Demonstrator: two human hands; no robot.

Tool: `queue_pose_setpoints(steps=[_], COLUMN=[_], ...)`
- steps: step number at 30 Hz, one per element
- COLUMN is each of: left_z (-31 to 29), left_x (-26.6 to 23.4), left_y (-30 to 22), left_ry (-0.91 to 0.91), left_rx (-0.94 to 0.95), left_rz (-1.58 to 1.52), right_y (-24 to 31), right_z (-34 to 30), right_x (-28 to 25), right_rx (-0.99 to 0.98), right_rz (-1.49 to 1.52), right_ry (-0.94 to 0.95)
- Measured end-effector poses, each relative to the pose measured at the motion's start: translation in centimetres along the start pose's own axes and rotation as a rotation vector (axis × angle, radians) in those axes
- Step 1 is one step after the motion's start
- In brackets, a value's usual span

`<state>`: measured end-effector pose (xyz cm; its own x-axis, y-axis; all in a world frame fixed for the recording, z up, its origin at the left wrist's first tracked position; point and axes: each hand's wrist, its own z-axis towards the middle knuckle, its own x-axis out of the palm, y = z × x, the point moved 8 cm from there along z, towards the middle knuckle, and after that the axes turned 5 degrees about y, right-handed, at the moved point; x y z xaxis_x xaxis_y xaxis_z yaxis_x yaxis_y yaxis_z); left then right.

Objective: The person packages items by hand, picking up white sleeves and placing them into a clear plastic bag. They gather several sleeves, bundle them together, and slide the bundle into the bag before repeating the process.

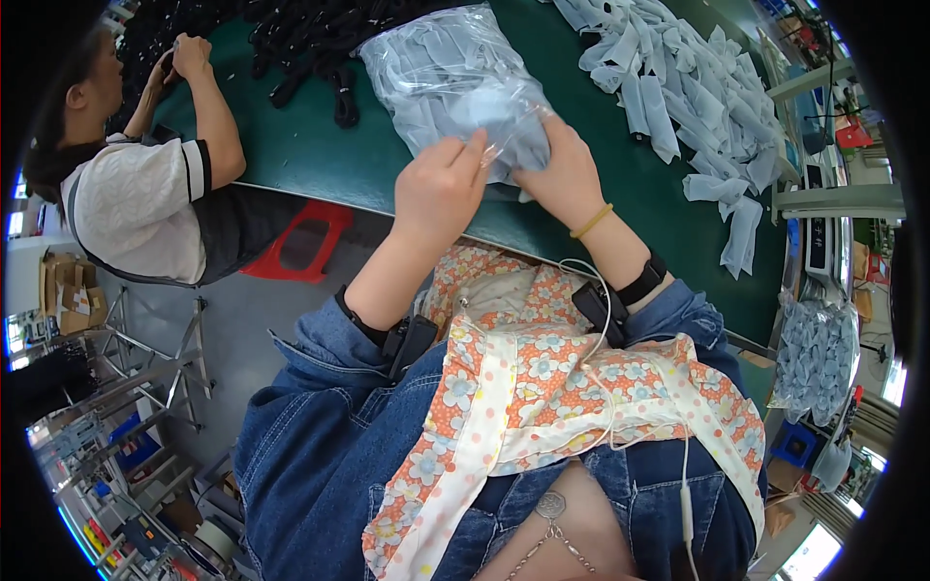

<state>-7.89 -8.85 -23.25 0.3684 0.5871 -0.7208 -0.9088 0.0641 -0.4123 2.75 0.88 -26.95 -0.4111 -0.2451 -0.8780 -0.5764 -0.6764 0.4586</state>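
Observation:
A large clear plastic bag (441,63), packed with small whitish pouches or sleeves, lies on the green table in front of me. My left hand (441,189) is closed at the bag's near edge, its index finger and thumb pinching the film. At the near right corner, my right hand (565,174) grips the bag, with the thumb low and the fingers partly behind the plastic. Crumpled film gathers between my two hands. A loose pile of similar whitish pouches (678,77) spreads over the table to the right.
Bundled black cables (291,48) heap at the table's far left. A co-worker (145,184) sits at the left, handling a dark item, beside a red stool (305,242). The green table (310,155) ends near my waist. Another filled clear bag (819,358) hangs or stands at right.

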Motion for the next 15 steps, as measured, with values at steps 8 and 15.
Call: queue_pose_setpoints(steps=[8, 15], left_z=[-1.7, -8.0], left_x=[-0.8, 1.3], left_y=[0.6, 5.9], left_ry=[-0.129, -0.112], left_rx=[0.089, -0.274], left_rz=[-0.047, -0.304], right_y=[3.1, 6.0], right_z=[4.9, 1.7], right_x=[6.6, 3.6], right_rx=[-0.052, -0.347], right_rz=[-0.221, -0.249], right_ry=[0.091, 0.259])
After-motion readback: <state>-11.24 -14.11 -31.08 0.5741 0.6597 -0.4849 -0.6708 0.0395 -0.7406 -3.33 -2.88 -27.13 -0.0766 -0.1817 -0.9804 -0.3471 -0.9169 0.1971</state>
